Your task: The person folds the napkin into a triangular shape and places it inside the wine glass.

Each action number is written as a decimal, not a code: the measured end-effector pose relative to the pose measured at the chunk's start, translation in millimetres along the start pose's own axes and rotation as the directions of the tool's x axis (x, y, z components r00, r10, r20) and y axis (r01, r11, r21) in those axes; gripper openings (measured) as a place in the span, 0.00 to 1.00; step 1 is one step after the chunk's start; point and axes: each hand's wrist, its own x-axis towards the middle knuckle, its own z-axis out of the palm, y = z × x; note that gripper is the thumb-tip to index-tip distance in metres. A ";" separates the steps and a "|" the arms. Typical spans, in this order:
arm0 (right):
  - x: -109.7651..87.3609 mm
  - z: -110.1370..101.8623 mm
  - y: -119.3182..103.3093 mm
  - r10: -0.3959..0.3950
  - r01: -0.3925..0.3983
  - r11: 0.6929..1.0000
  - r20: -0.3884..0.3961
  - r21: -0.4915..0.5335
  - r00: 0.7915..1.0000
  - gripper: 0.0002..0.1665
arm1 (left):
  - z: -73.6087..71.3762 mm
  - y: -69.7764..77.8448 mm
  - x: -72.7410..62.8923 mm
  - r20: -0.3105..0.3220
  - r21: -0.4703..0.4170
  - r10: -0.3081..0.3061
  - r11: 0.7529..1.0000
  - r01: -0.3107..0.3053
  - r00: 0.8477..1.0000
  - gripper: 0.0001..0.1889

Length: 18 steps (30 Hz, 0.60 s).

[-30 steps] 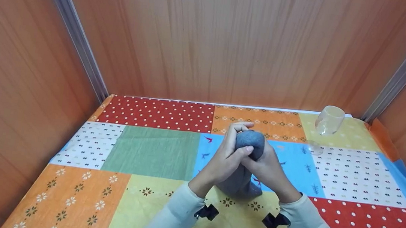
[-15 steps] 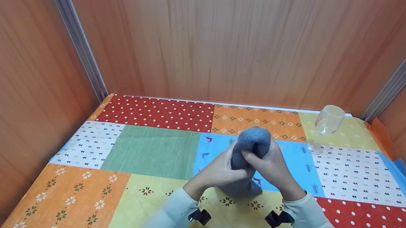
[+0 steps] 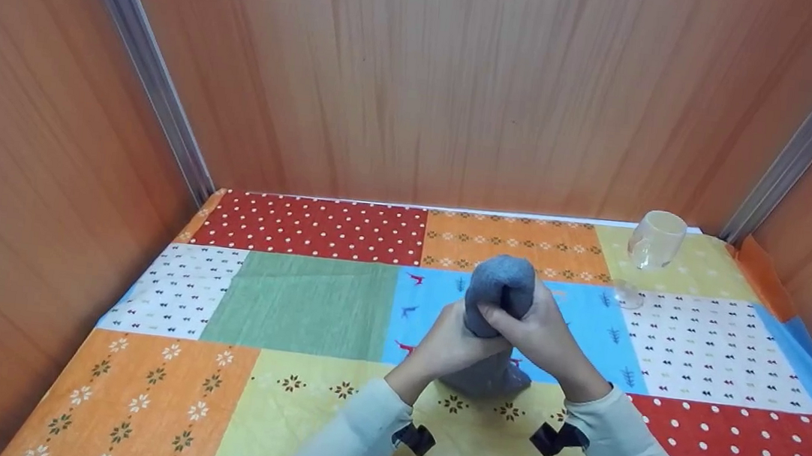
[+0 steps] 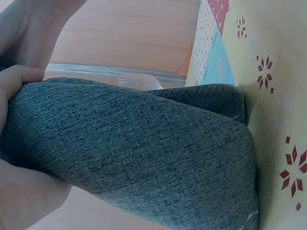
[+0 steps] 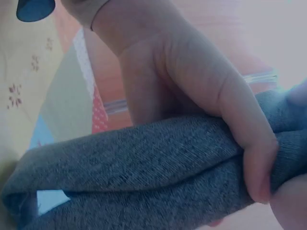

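A folded piece of grey-blue woven cloth (image 3: 503, 270) stands upright near the middle of the table, bunched narrow at its top and spreading at its foot. Around its narrowed part the left hand (image 3: 456, 341) grips, thumb across the near side. Higher up, the right hand (image 3: 548, 330) holds the right side, its thumb pressing at the fold. In the left wrist view the cloth (image 4: 144, 148) fills the middle, its lower edge at the tabletop. The right wrist view shows the left thumb wrapped over the cloth (image 5: 134, 158). Most other fingers are hidden behind it.
A clear stemmed glass (image 3: 656, 243) stands at the back right. A patchwork tablecloth (image 3: 314, 309) covers the table. Wood-patterned panels (image 3: 421, 86) close off the back and both sides.
The left hand has slid down from the cloth's top to grip lower, and its raised fingers are now out of sight. The right hand keeps its hold, with more of the rounded top showing.
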 end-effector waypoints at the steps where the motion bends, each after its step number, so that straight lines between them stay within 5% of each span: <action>1: -0.1 -0.8 -0.4 0.010 -0.010 1.000 0.003 -0.009 1.000 0.28 | 0.0 -0.8 -0.1 -0.002 -0.003 -0.003 1.000 0.003 1.000 0.22; 9: -1.1 -14.4 4.8 0.040 -0.037 0.998 0.075 -0.044 0.996 0.34 | -6.2 -2.4 -1.4 -0.001 -0.030 -0.015 0.999 0.015 1.000 0.20; 14: -2.1 -31.7 24.0 -0.017 0.021 0.999 0.127 -0.030 0.992 0.31 | -17.4 -4.0 -4.2 -0.025 -0.044 0.003 0.999 -0.004 1.000 0.21; 18: -4.9 -47.6 44.3 0.017 -0.008 0.996 0.100 -0.093 0.995 0.27 | -28.2 -7.3 -5.9 -0.056 -0.066 0.001 0.998 -0.005 0.998 0.22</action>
